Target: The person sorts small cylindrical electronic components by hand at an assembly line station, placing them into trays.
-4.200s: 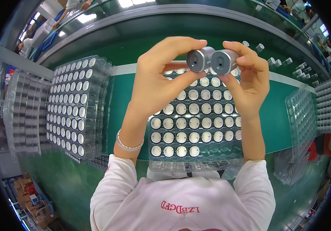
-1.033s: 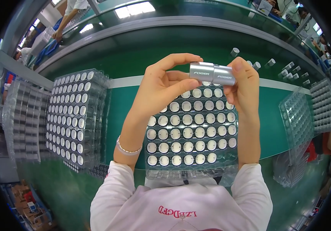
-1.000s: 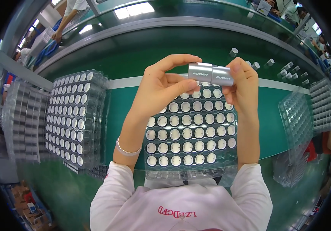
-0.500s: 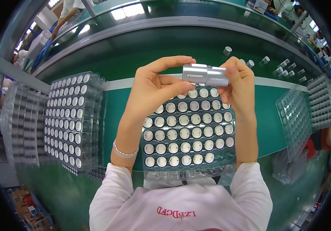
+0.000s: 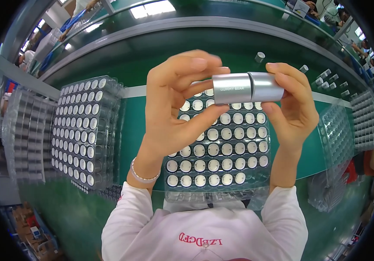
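In front of my chest, two short silver cylinders lie end to end, raised over a clear plastic tray. My left hand holds the left silver cylinder by its outer end, thumb below and fingertips above, the upper fingers slightly blurred. The right silver cylinder is pinched between the thumb and fingers of my right hand. A thin dark gap shows where the two cylinders meet. Rows of similar pieces with round white ends fill most of the tray beneath; its lower right cells hold none.
Stacked filled trays stand on the left, beside further clear stacks. Loose silver cylinders are scattered at the back right, one standing apart. An empty clear tray leans at right, near another stack. A metal rail crosses behind.
Both hands have shifted right and closer with the two cylinders. The cylinders have been turned so a different printed side shows. My left fingers have loosened and lifted somewhat.
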